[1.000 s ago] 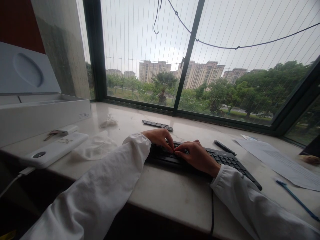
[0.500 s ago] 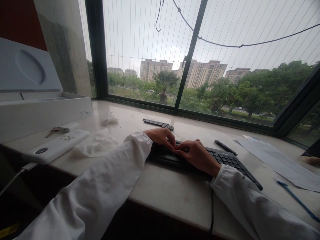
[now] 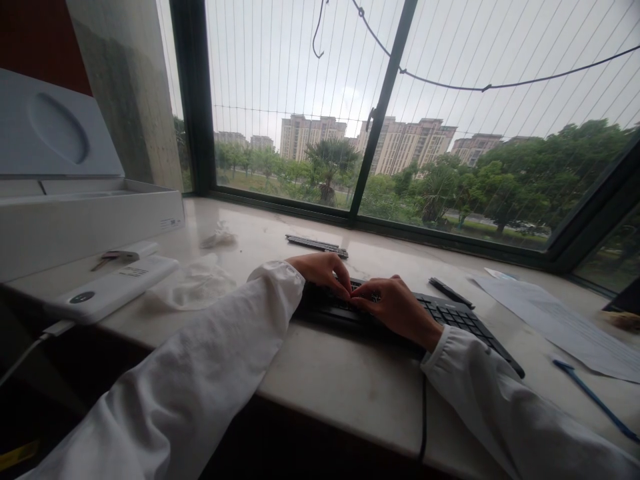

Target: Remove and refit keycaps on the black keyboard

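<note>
A black keyboard (image 3: 465, 321) lies on the marble sill, with its cable running down over the front edge. Both my hands are over its left half, fingertips meeting. My left hand (image 3: 327, 272) is bent at the wrist, thumb and fingers pinched together low over the keys. From the other side my right hand (image 3: 395, 308) brings its pinched thumb and forefinger to the same spot. Whatever sits between the fingertips is too small or hidden to make out. Behind my left hand lies a stack of dark key strips (image 3: 316, 245); another dark strip (image 3: 451, 293) rests behind the keyboard.
On the left are an open white box (image 3: 90, 223), a white power bank (image 3: 117, 288) with a cable, keys (image 3: 107, 259) and crumpled tissue (image 3: 197, 287). Printed paper (image 3: 560, 327) and a blue stick-like tool (image 3: 595, 398) lie on the right. A window frame (image 3: 280, 205) borders the back.
My hands stay at nearly the same place on the keyboard, with only slight finger movement. The camera view has shifted a little.
</note>
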Action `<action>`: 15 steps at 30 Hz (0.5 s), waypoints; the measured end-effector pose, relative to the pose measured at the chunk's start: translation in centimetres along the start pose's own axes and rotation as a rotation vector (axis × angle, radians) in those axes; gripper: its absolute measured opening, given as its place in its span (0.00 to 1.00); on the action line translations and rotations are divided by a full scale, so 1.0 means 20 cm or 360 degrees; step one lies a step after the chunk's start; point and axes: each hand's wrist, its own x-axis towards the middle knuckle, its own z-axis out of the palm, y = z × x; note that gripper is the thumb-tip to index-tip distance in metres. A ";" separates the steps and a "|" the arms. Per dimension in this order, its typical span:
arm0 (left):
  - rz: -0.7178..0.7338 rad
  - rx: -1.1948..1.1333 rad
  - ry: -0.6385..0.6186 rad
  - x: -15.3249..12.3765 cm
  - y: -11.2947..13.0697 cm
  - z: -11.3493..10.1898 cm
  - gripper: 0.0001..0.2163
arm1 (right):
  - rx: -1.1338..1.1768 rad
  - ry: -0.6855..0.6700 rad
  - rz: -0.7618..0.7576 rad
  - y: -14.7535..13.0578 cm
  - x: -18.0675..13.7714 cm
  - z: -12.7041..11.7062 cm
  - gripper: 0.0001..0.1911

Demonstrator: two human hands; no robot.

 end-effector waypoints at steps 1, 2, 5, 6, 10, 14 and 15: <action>-0.0008 0.0008 -0.0009 0.00 0.00 0.00 0.19 | 0.0008 -0.0002 0.0008 0.00 0.00 0.00 0.11; -0.0012 0.0011 -0.0015 0.00 0.00 0.00 0.19 | 0.0015 -0.0002 0.0014 0.00 0.00 0.00 0.11; -0.0014 -0.0003 -0.0018 0.00 0.00 0.00 0.19 | 0.0043 -0.0008 0.0024 0.01 0.00 0.00 0.11; -0.0018 -0.0014 -0.0015 0.00 0.00 0.00 0.19 | 0.0052 -0.0009 0.0033 0.01 0.00 0.01 0.11; -0.0010 -0.0037 -0.0003 -0.01 0.01 0.00 0.19 | 0.0109 -0.0023 0.0093 0.02 0.00 0.01 0.13; -0.0008 -0.0006 0.0011 -0.01 0.01 0.00 0.19 | 0.0201 -0.0077 0.0142 0.02 0.00 0.00 0.14; -0.0008 -0.0001 0.0010 0.00 0.01 0.00 0.18 | 0.0221 -0.0091 0.0142 0.02 0.00 0.00 0.15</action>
